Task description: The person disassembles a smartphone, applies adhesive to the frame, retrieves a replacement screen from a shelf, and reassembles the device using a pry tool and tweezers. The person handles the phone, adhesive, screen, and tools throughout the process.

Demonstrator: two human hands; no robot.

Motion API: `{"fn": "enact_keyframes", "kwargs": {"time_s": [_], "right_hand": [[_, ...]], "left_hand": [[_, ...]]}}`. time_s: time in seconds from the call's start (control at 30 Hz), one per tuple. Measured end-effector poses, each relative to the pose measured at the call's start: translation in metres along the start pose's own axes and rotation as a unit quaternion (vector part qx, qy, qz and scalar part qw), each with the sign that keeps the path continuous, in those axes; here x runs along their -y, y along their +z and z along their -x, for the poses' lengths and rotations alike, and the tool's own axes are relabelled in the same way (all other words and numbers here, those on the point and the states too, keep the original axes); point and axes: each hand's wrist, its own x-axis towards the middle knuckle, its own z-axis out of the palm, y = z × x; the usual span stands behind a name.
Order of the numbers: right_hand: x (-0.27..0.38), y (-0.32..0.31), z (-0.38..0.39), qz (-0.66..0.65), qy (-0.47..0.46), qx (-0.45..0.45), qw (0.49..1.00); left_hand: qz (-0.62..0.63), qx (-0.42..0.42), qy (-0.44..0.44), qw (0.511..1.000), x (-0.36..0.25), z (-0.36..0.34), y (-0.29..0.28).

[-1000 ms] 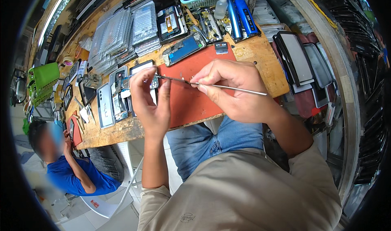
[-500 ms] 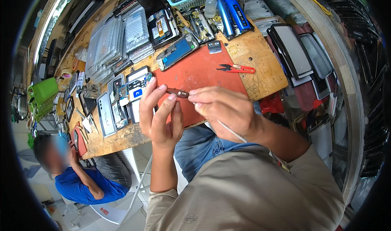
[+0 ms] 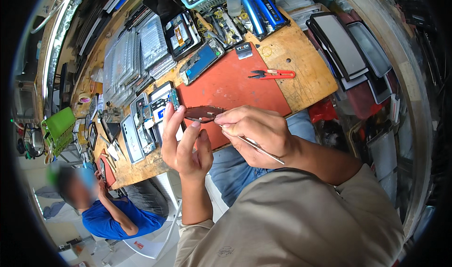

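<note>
cluttered wooden workbench [image 3: 301, 78] with a red mat [image 3: 230, 85]; white plastic chair [image 3: 155, 241] on pale floor [image 3: 52, 229]; bright daylight

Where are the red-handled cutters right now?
In the head view the red-handled cutters lie on the wooden bench, right of centre at the red mat's far right edge, beyond the right hand and untouched.

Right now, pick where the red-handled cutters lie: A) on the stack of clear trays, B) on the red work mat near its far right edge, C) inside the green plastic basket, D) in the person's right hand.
B: the red-handled cutters lie flat on the red work mat, apart from both hands; the right hand holds only a thin metal tool.
</note>
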Motion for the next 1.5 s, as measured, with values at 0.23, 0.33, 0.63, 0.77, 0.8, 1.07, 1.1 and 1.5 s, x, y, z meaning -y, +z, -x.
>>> {"fn": "enact_keyframes", "kwargs": {"time_s": [0.23,0.33,0.63,0.77,0.8,1.07,1.1,1.5], "right_hand": [[0.002,0.003,0.005,-0.022,0.009,0.013,1.000],[0.001,0.004,0.010,-0.014,0.008,0.012,1.000],[0.000,0.004,0.023,-0.014,-0.022,-0.009,1.000],[0.005,0.005,0.017,-0.024,-0.040,-0.001,0.999],[0.006,0.005,0.015,-0.023,-0.037,0.005,0.999],[0.008,0.005,0.015,-0.017,-0.008,0.023,1.000],[0.008,0.004,0.017,-0.020,-0.004,0.026,0.999],[-0.008,0.000,0.029,0.000,-0.013,0.045,0.999]], "left_hand": [[0.022,0.035,-0.021,0.999,-0.003,-0.009,-0.009],[0.033,0.048,-0.028,0.998,-0.003,-0.010,-0.009],[0.045,0.017,-0.049,0.998,-0.007,-0.002,-0.009],[0.054,0.010,-0.056,0.997,-0.010,0.000,-0.008],[0.053,0.011,-0.058,0.997,-0.011,0.000,-0.009],[0.040,0.004,-0.053,0.998,-0.014,0.005,-0.009],[0.040,0.002,-0.051,0.998,-0.014,0.007,-0.009],[0.017,-0.012,-0.050,0.999,-0.017,0.015,-0.007]]}}
